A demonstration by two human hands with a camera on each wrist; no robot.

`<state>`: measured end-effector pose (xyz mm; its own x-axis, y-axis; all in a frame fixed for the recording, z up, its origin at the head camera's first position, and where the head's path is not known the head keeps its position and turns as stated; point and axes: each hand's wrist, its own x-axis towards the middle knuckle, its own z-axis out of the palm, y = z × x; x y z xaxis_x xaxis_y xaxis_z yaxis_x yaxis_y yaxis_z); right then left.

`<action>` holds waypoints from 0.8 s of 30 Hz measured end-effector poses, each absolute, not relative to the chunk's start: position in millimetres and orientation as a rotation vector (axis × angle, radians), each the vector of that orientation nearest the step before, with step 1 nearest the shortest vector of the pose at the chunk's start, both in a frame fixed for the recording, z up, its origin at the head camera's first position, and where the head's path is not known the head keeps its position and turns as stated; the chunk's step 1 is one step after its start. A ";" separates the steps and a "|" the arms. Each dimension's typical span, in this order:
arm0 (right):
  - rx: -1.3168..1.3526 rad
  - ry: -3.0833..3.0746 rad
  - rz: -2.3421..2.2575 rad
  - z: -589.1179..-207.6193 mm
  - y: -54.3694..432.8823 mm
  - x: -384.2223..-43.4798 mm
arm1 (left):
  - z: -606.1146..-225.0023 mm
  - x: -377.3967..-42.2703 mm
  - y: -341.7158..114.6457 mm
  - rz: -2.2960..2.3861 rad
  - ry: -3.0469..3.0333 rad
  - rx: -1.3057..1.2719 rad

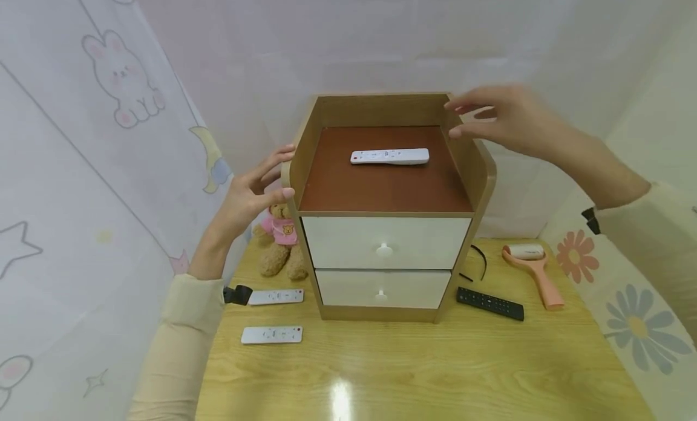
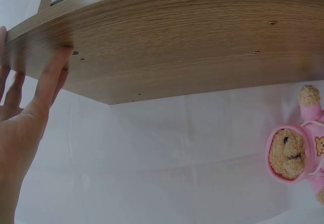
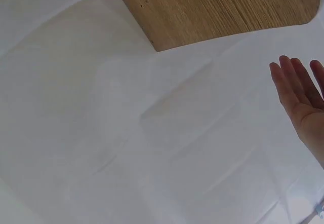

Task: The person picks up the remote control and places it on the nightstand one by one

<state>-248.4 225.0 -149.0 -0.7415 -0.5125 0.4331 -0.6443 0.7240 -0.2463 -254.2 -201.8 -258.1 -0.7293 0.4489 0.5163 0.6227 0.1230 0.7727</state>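
A small wooden cabinet [image 1: 381,313] with two white drawers stands on the table, both drawers closed. On its brown top lies a white remote control [image 1: 389,156], between raised side panels. My left hand [image 1: 247,191] touches the left side panel, its fingers extended; the left wrist view shows the thumb against the panel's outer face [image 2: 177,46]. Beside the right panel's upper rim, my right hand [image 1: 503,115] is raised with nothing in it. The right wrist view shows its fingers [image 3: 291,82] extended and apart from the wood panel [image 3: 217,11].
Left of the cabinet sits a teddy bear [image 1: 283,232] in pink. Two more white remotes, one farther back [image 1: 279,296] and one nearer [image 1: 272,334], lie in front of it. On the right are a black remote [image 1: 490,303], a thin black strip [image 1: 482,261] and an orange lint roller [image 1: 536,270].
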 end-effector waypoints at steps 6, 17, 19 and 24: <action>0.786 -2.480 0.567 -170.3 266.9 -211.5 | -260.0 -252.1 -202.9 -1.682 -2.203 -1.107; 0.499 -2.534 0.922 -279.1 339.3 -205.6 | -259.1 -246.7 -208.0 -1.683 -2.167 -1.095; 0.451 -2.585 0.971 -309.9 348.9 -210.3 | -259.0 -246.3 -209.1 -1.686 -2.158 -1.090; 0.412 -2.717 0.903 -387.8 369.7 -225.7 | -259.6 -245.4 -210.5 -1.709 -2.119 -1.096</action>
<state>-225.7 369.7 -387.8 -0.9291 -0.1866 0.3193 -0.3407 0.7679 -0.5424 -245.4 -210.5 -259.6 -0.7027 0.4141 0.5786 0.6532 0.0530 0.7554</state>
